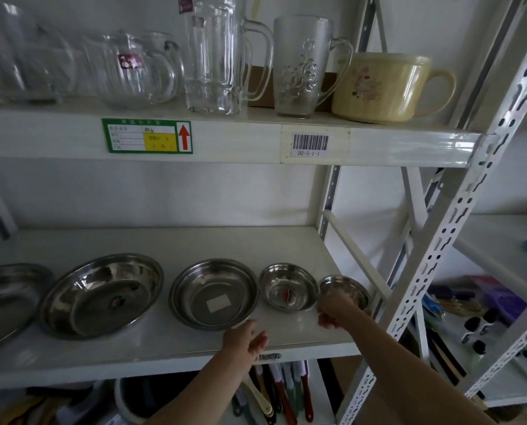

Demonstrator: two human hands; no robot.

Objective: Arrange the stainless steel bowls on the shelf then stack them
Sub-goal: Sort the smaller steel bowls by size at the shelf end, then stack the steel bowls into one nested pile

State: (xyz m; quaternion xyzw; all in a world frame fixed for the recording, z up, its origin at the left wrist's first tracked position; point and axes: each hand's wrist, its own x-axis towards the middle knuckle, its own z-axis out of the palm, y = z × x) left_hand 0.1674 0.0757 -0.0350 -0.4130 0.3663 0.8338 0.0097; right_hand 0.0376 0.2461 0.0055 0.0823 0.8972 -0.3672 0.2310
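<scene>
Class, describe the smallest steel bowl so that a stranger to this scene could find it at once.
Start at the white shelf below the row of glass jugs, where steel bowls stand in a line that shrinks from left to right. Follow the line to its right end, by the shelf's upright. The smallest steel bowl is last there, the only one with the right hand at its rim.

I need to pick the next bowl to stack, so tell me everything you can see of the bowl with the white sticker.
The bowl is shiny stainless steel, round, shallow, with a broad rim and flat base. A white rectangular sticker lies inside. It sits upright on the lower shelf, third from the left, empty. The left hand is at its front rim; contact is unclear.
</scene>
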